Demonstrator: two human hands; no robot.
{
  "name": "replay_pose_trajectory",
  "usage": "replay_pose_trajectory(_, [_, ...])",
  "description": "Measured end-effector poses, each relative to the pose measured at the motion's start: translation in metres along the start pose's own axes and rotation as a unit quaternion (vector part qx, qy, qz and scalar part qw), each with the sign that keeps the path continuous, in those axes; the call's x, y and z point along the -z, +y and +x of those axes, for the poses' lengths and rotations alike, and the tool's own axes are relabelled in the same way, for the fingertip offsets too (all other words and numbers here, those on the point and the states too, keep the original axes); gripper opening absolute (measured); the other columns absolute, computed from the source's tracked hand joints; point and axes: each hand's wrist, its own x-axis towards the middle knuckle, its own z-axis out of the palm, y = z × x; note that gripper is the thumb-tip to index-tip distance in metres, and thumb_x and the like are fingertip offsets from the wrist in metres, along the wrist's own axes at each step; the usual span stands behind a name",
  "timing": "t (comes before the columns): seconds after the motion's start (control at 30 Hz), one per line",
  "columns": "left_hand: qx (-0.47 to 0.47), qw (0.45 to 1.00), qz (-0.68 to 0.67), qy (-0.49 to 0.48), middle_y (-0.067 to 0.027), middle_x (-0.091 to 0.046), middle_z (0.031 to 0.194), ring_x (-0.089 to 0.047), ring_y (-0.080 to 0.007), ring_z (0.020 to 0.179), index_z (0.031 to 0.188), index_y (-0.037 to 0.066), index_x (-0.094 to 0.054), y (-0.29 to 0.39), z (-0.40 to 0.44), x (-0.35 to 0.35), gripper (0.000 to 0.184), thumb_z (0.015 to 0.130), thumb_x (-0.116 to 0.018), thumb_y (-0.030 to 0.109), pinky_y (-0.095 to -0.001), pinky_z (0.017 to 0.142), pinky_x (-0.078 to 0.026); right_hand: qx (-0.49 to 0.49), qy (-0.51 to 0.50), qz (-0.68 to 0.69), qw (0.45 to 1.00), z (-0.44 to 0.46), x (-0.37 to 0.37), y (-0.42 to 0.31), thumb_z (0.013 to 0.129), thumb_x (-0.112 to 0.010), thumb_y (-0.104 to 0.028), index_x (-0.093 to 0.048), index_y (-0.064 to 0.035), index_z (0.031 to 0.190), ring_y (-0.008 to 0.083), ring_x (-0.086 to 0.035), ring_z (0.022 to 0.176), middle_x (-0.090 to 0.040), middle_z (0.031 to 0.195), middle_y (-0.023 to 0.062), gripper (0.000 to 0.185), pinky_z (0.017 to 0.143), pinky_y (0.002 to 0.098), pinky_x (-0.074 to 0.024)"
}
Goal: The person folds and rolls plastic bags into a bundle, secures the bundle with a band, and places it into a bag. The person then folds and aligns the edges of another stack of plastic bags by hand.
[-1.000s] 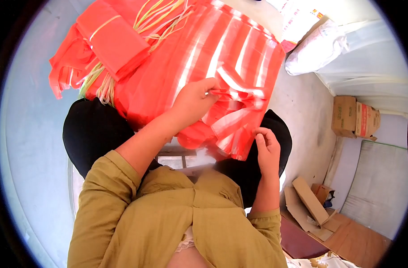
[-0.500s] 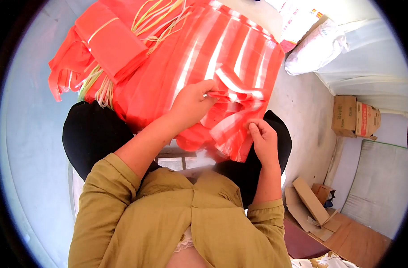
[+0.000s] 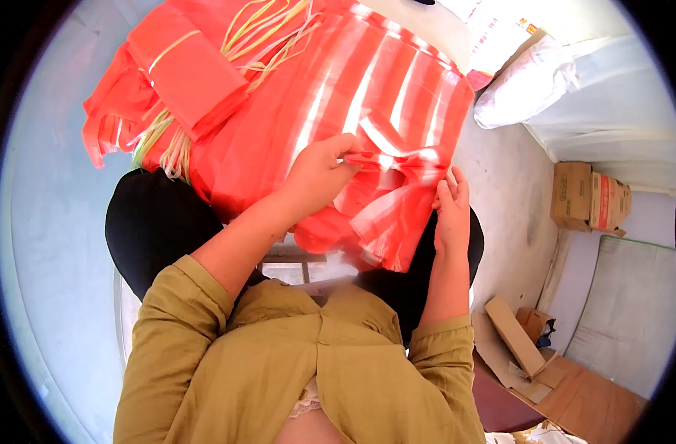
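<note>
Red plastic bags (image 3: 279,126) with shiny pale stripes lie spread in a layered pile over my knees. My left hand (image 3: 325,172) pinches a gathered fold of the red plastic near the pile's right part. My right hand (image 3: 453,211) is at the right edge of the pile, thumb and fingers close together; whether they grip the edge is too small to tell. Loose cut ends of plastic (image 3: 386,229) hang between my hands. A folded red bundle (image 3: 186,70) with a pale band lies at the upper left, beside pale green and white strings (image 3: 275,37).
At the upper right is a white sack (image 3: 527,81). Cardboard boxes (image 3: 571,196) stand by the right wall, and flattened cardboard (image 3: 512,337) lies at the lower right. My black-clad knees (image 3: 156,229) are under the pile.
My right hand first moved in to the lower right edge of the plastic, then up and to the right along it. My left hand has stayed nearly in place, still pinching the fold.
</note>
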Motion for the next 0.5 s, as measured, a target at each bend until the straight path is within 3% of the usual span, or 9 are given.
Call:
replay_pose_trajectory(0.1, [-0.011,0.999,-0.048,-0.007,-0.0058,-0.067,0.085,-0.059,-0.0111,0.079,0.098,0.003,-0.064,-0.005,0.002,-0.001,0.007,0.093,-0.063,0.007,-0.0291,0.071,-0.047,-0.020,-0.016,0.033,0.999,0.008,0.003,-0.002,0.101,-0.058,-0.021,-0.037,-0.0047,0.151,0.0070,-0.049,0.088,-0.061,0.117,0.0020,0.057,0.082,0.0227,-0.0416])
replay_pose_trajectory(0.2, [0.012,1.000,-0.014,-0.002,-0.0063,-0.068,0.086,-0.060,-0.0112,0.080,0.099,0.002,-0.065,-0.001,0.001,0.000,0.008,0.093,-0.063,0.006,-0.0285,0.073,-0.048,-0.016,-0.009,0.058,0.998,0.007,-0.004,-0.013,0.101,-0.060,-0.022,-0.038,-0.0058,0.150,0.0074,-0.050,0.088,-0.059,0.104,-0.0007,0.057,0.081,0.0232,-0.0419])
replay_pose_trajectory(0.3, [0.023,0.999,-0.033,-0.009,-0.0067,-0.069,0.087,-0.061,-0.0113,0.081,0.100,0.002,-0.066,0.000,0.001,0.001,0.009,0.093,-0.064,0.006,-0.0289,0.074,-0.048,-0.014,-0.006,0.099,0.995,0.010,-0.006,-0.011,0.100,-0.061,-0.022,-0.038,-0.0064,0.149,0.0095,-0.054,0.091,-0.061,0.112,0.0013,0.056,0.085,0.0241,-0.0429])
replay_pose_trajectory(0.4, [0.013,0.999,-0.037,-0.010,-0.0069,-0.069,0.087,-0.062,-0.0118,0.081,0.100,0.003,-0.067,0.001,0.001,0.001,0.009,0.092,-0.064,0.007,-0.0293,0.074,-0.049,-0.013,-0.027,0.122,0.992,0.010,-0.005,-0.009,0.100,-0.060,-0.014,-0.037,-0.0063,0.148,0.0168,-0.061,0.109,-0.060,0.126,0.0099,0.055,0.094,0.0313,-0.0494])
replay_pose_trajectory(0.5, [0.012,0.999,-0.041,-0.009,-0.0069,-0.069,0.087,-0.062,-0.0119,0.082,0.100,0.003,-0.067,0.004,0.000,0.001,0.009,0.092,-0.064,0.007,-0.0289,0.074,-0.049,-0.008,-0.016,0.190,0.982,-0.003,-0.013,-0.015,0.099,-0.060,-0.010,-0.039,-0.0050,0.147,0.0187,-0.060,0.112,-0.059,0.129,0.0118,0.053,0.097,0.0351,-0.0496])
